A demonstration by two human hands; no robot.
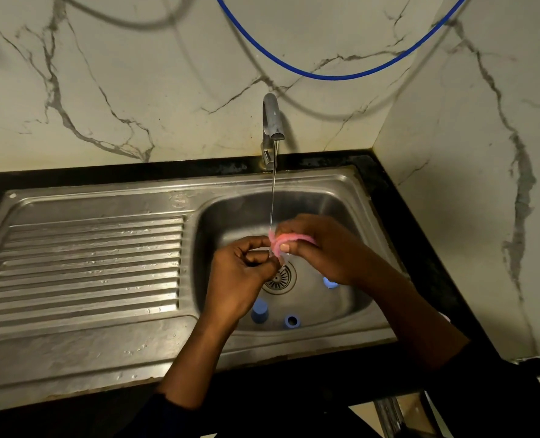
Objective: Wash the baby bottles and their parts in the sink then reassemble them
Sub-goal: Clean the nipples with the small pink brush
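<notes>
Over the steel sink basin (pixel 335 213), my right hand (pixel 322 248) grips a pink scrub cloth (pixel 289 241) folded round a small clear part (pixel 282 256) that is mostly hidden. My left hand (pixel 246 270) pinches the same clear part from the left. A thin stream of water from the tap (pixel 271 121) falls onto the cloth. On the basin floor lie a blue cap (pixel 259 311), a blue ring (pixel 291 320) and another blue piece (pixel 329 282) half hidden under my right wrist.
The ribbed draining board (pixel 88 263) stretches to the left of the basin. The drain strainer (pixel 279 279) sits below my hands. A black counter edge (pixel 420 248) borders the sink on the right. A blue hose (pixel 335 77) hangs across the marble wall.
</notes>
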